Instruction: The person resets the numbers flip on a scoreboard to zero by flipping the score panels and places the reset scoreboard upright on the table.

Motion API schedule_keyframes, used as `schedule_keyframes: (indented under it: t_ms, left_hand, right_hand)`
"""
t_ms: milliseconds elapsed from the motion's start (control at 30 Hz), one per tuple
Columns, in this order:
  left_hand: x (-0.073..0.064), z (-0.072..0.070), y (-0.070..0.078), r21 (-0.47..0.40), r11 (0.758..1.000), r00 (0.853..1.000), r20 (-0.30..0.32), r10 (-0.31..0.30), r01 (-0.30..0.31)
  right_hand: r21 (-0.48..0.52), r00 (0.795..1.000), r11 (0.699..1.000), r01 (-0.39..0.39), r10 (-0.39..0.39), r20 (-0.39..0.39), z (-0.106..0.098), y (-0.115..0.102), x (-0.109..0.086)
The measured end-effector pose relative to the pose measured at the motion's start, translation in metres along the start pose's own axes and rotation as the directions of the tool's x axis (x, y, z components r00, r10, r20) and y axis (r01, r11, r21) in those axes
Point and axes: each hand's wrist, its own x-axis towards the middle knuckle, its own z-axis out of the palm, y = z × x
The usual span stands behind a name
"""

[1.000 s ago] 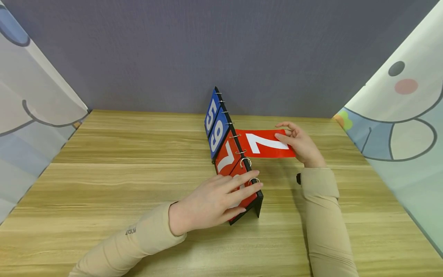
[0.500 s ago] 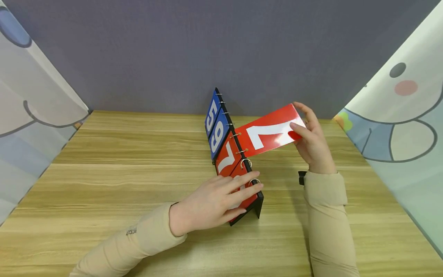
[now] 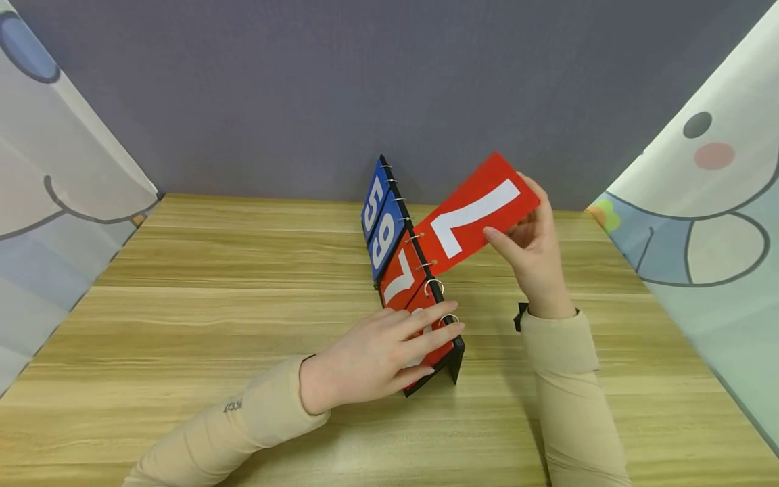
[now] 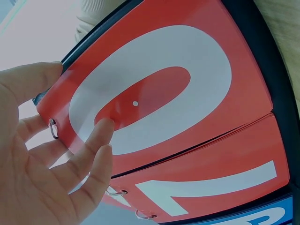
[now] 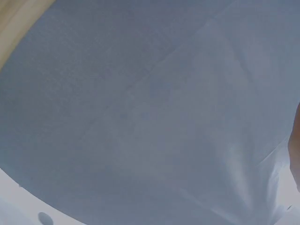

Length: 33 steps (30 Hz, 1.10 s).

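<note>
A tabletop flip scoreboard [image 3: 449, 341] with a black frame stands on the table. Blue 5 [image 3: 373, 199] and 9 [image 3: 385, 238] cards hang at its far end, red cards at its near end. My left hand [image 3: 371, 355] lies across the near red 0 card [image 4: 211, 70], fingers extended toward the rings, thumb at the frame's edge. My right hand [image 3: 535, 253] pinches the outer end of a lifted red 7 card [image 3: 468, 216], thumb in front, fingers partly hidden behind. Two metal rings at the top edge still hold this card. Another red 7 card [image 4: 225, 183] hangs below.
The scoreboard stands on a wood-grain table [image 3: 243, 270]. A grey wall panel [image 3: 274, 95] rises behind, with cartoon-printed sheets [image 3: 700, 189] at both sides. The right wrist view shows mostly grey panel and a sliver of hand [image 5: 294, 150].
My right hand has lifted the outer end of the red 7 card, tilting the card up from nearly level and back toward the scoreboard. The left hand has stayed put.
</note>
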Motion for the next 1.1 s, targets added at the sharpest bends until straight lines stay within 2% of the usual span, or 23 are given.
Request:
schedule_keyframes:
  t_ms: [300,500,633,867,967,1100]
  left_hand:
    - [0.000,0.001,0.000,0.010,1.000,1.000,-0.009,0.006,-0.006]
    - [0.000,0.000,0.000,0.018,1.000,1.000,-0.005,0.008,-0.007]
    - [0.000,0.000,0.000,0.022,1.000,1.000,-0.002,0.006,-0.006]
    - [0.000,0.002,0.000,0.039,0.999,1.000,-0.013,0.015,-0.015]
    - [0.000,0.002,0.000,0.047,0.999,1.000,-0.021,0.021,-0.020]
    - [0.000,0.002,-0.001,0.058,0.998,0.999,-0.028,0.028,-0.026]
  right_hand:
    - [-0.186,0.985,0.982,-0.039,0.069,0.156,0.012,0.016,-0.002]
    - [-0.324,0.961,0.945,-0.034,0.120,0.250,0.016,0.020,-0.004]
    - [-0.393,0.955,0.920,-0.016,0.130,0.266,0.021,0.020,-0.006]
    - [-0.447,0.957,0.890,0.093,0.045,0.288,0.027,0.026,-0.005]
    - [-0.443,0.947,0.881,0.164,-0.016,0.320,0.029,0.029,-0.005]
    - [-0.453,0.927,0.854,0.256,-0.085,0.366,0.030,0.033,-0.004]
